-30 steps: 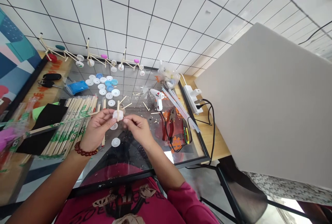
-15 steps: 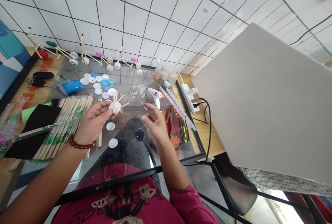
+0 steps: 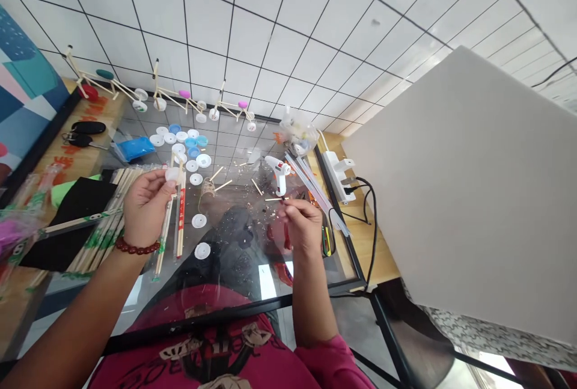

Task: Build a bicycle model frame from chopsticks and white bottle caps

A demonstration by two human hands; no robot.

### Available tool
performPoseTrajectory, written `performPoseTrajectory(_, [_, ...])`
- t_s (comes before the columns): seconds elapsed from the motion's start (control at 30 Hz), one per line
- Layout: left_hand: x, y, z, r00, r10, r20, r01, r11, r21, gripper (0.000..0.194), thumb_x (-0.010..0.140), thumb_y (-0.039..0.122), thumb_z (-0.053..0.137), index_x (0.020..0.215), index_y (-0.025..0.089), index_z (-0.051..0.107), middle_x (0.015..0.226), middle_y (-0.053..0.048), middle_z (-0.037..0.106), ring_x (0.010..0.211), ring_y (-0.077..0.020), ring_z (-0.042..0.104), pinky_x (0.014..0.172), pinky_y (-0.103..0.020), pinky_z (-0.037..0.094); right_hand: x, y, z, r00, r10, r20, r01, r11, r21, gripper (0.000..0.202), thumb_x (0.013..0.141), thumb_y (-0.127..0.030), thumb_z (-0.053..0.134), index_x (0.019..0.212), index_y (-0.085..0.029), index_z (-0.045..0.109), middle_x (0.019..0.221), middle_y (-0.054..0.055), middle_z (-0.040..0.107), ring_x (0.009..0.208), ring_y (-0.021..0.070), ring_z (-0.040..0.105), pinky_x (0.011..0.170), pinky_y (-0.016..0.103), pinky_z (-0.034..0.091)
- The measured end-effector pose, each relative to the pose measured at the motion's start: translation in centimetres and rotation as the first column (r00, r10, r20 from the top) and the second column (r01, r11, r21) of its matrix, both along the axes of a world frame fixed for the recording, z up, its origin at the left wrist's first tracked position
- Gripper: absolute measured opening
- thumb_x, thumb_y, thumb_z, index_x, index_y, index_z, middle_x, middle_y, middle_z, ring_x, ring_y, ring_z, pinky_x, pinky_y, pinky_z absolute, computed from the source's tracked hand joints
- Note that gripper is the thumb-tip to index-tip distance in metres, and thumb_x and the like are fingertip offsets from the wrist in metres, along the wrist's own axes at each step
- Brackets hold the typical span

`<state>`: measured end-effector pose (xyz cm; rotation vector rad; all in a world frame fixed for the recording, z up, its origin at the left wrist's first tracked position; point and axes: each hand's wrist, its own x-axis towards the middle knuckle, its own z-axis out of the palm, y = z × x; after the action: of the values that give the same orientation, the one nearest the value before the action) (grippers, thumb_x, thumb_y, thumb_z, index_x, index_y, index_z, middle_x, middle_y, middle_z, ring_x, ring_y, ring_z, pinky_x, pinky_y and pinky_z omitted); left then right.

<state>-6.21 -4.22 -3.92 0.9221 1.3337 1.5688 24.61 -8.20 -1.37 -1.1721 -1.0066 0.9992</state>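
My left hand is closed on a white bottle cap, pinched between thumb and fingers. Thin wooden sticks stand up at the cap; whether they are fixed to it I cannot tell. To the right, my right hand has its thumb and fingertips pressed together just below the handle of a white glue gun. A short thin stick and a small dark bit show at those fingertips; what they grip is unclear. Between the hands, a small brown cylinder lies with two sticks by it.
White and blue bottle caps are grouped at the back of the glass table. Packed chopsticks lie left. Glue sticks and a power strip sit right. Small stick-built tricycles line the wall.
My right hand has moved right and toward me, its fingers coming together below the glue gun. My left hand has shifted left with the cap, uncovering the brown cylinder. The view has shifted slightly.
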Motion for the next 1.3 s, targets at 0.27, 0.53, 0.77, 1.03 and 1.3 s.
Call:
performPoseTrajectory(0.27, [1.3,-0.8,-0.7,0.76,0.028,-0.649,0.127,0.973,0.19,0.019,0.084,0.036,0.08,0.1,0.025,0.076,0.109,-0.008,0.077,0.102,-0.0274,0.07,0.099,-0.042,0.054,-1.7,-0.6,-2.2,0.921,0.106,0.375,-0.117,0.993,0.007,0.025,0.082,-0.039,0.086,0.101,-0.024,0.081,0.132,0.012,0.073,0.061,0.0093,0.055,0.06,0.03,0.052])
performPoseTrajectory(0.53, [2.3,-0.7,-1.2,0.759,-0.083,-0.646,0.185,0.979,0.091,0.014,0.084,0.033,0.076,0.096,0.027,0.078,0.104,-0.007,0.078,0.087,-0.0244,0.07,0.09,-0.038,0.056,-3.5,-1.0,-5.8,0.715,0.207,0.668,-0.3,0.954,0.026,0.016,0.097,-0.031,0.067,0.098,-0.025,0.081,0.122,0.012,0.077,0.1,0.0213,0.075,0.088,0.035,0.062])
performPoseTrajectory(0.77, [3.0,-0.9,-1.0,0.802,-0.062,-0.594,0.156,0.982,0.108,0.022,0.083,0.032,0.08,0.104,0.027,0.077,0.102,-0.006,0.078,0.086,-0.0229,0.072,0.09,-0.038,0.059,-5.9,-0.3,-5.7,0.856,0.233,0.461,-0.217,0.972,-0.088,0.015,0.09,-0.035,0.071,0.092,-0.024,0.081,0.091,0.006,0.079,0.075,0.0176,0.069,0.075,0.031,0.059])
performPoseTrajectory(1.03, [3.3,-1.6,-0.9,0.89,-0.083,-0.448,0.136,0.987,0.087,0.023,0.073,0.031,0.088,0.094,0.026,0.081,0.103,-0.006,0.079,0.085,-0.0234,0.074,0.092,-0.04,0.063,-9.4,2.4,-4.8,0.944,0.286,0.163,-0.249,0.945,-0.211,0.041,0.076,-0.041,0.084,0.112,-0.022,0.077,0.091,0.001,0.077,0.064,0.0113,0.059,0.064,0.025,0.054])
performPoseTrajectory(1.3, [3.4,-1.9,-2.0,0.926,-0.151,-0.346,0.181,0.982,0.055,0.022,0.072,0.026,0.086,0.093,0.024,0.079,0.099,-0.006,0.079,0.083,-0.0229,0.077,0.086,-0.037,0.065,-11.0,3.0,-5.5,0.952,0.259,0.163,-0.231,0.957,-0.173,0.032,0.081,-0.052,0.077,0.082,-0.021,0.075,0.078,0.001,0.072,0.066,0.0132,0.058,0.062,0.025,0.049])
